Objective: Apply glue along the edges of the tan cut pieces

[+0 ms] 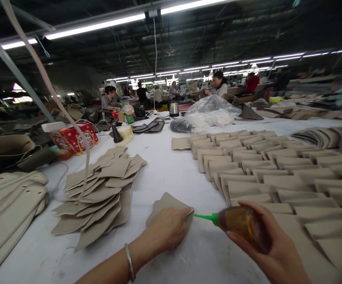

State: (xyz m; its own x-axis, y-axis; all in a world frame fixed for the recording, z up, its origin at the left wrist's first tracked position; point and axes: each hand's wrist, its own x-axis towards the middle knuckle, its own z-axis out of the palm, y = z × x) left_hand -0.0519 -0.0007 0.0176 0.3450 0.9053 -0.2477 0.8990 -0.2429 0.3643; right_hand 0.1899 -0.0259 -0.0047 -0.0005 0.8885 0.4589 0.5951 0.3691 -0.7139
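My left hand (171,227) is closed on the right edge of a beige leather piece (163,203) lying on the white table, its fingers curled over the edge. In my right hand (273,242) is a squeeze bottle (243,223) of amber liquid, tilted sideways. The green nozzle (206,217) points left, its tip close to the edge of the leather piece beside my left fingers; whether it touches I cannot tell. To the left lies a loose pile of similar beige pieces (108,197). Rows of folded beige pieces (247,169) overlap on the right.
Long beige panels with holes (14,209) lie at the far left. A red patterned box (82,138) stands behind the pile, near a hanging hose (70,118). Clear plastic bags (209,112) and a metal kettle (174,109) sit farther back. Other people work in the background.
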